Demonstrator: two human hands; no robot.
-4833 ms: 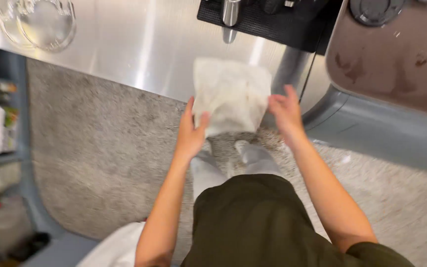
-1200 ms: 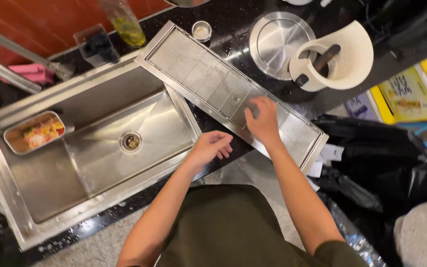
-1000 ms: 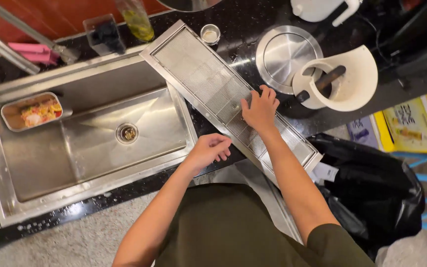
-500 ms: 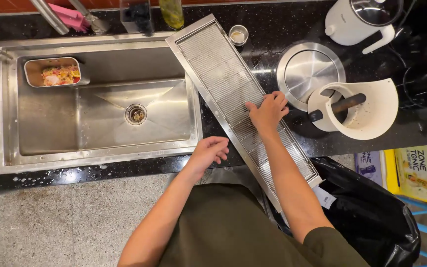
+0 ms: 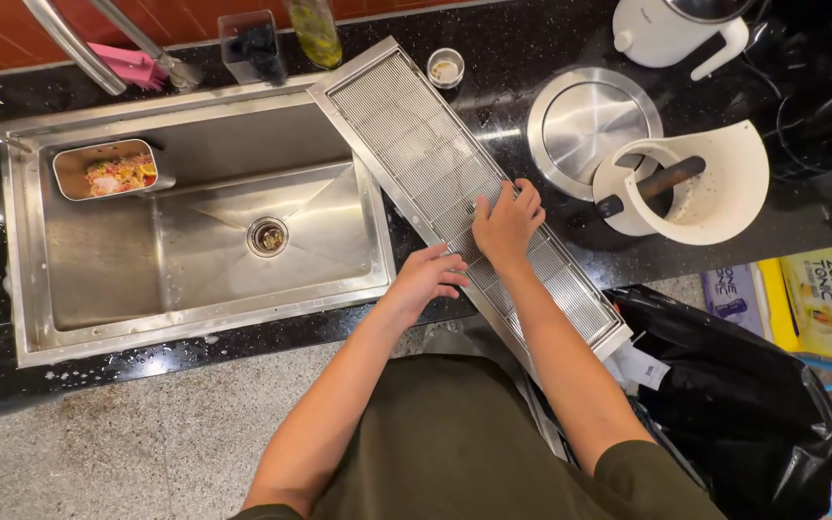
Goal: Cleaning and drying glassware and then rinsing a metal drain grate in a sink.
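Note:
A long rectangular metal drip tray [image 5: 406, 144] with a slotted grate lies diagonally on the black counter, right of the steel sink [image 5: 195, 241]. My right hand [image 5: 506, 220] rests flat on the grate near the tray's middle, fingers spread. At the tray's near edge, my left hand [image 5: 428, 277] touches the rim with loosely curled fingers. Neither hand clearly holds anything.
A small metal container of food scraps [image 5: 108, 170] sits in the sink's far left corner. A round steel lid [image 5: 585, 120], a white pitcher with a dark-handled tool [image 5: 690, 188] and a white kettle [image 5: 671, 29] stand on the right. A black rubbish bag [image 5: 753, 404] is below the counter.
The view swung from a steel counter with a white cloth to the sink counter. Over the last second my right hand stayed on the grate and my left hand stayed at the tray's edge.

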